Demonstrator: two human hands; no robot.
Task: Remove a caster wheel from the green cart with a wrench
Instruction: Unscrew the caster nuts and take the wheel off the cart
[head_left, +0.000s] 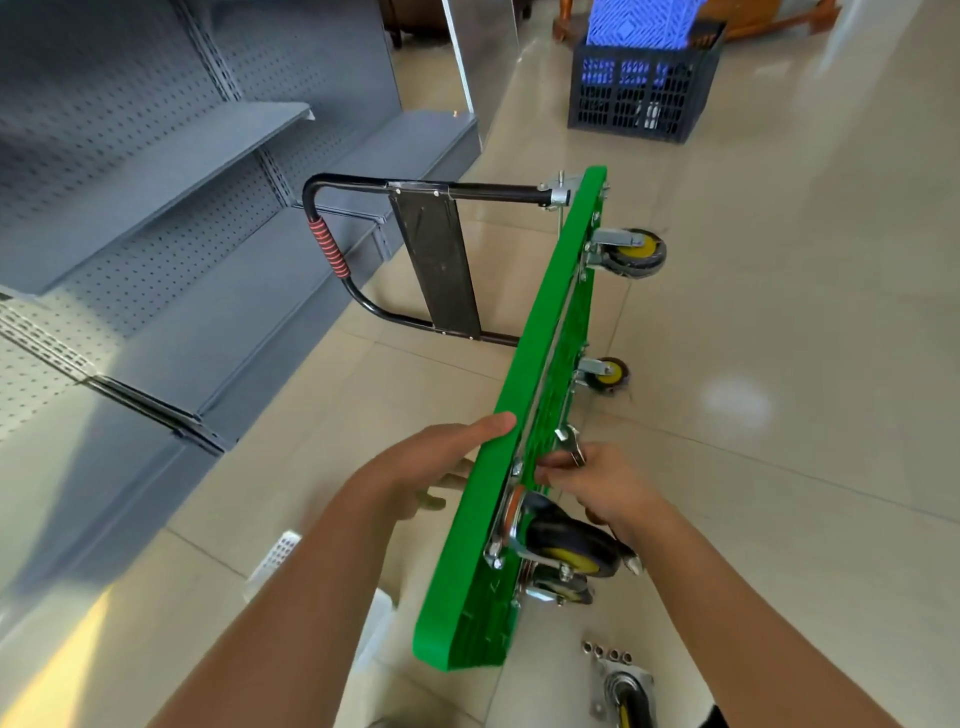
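Cart (524, 358) stands on edge, steadied only by the left hand (441, 457), its fingers flat on the rim. Right hand (602, 488) pinches the wrench (570, 442) near a caster (571, 545). If the wrench slips, I'd guess the cart tips.

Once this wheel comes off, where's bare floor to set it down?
Bare tile lies right of the green cart, between its far wheels and your right hand. It is crowded by the loose caster and row of nuts at bottom right. The shelving hems in the left.

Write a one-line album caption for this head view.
Left hand steadies the tipped green cart; right hand works a wrench near its caster wheel.
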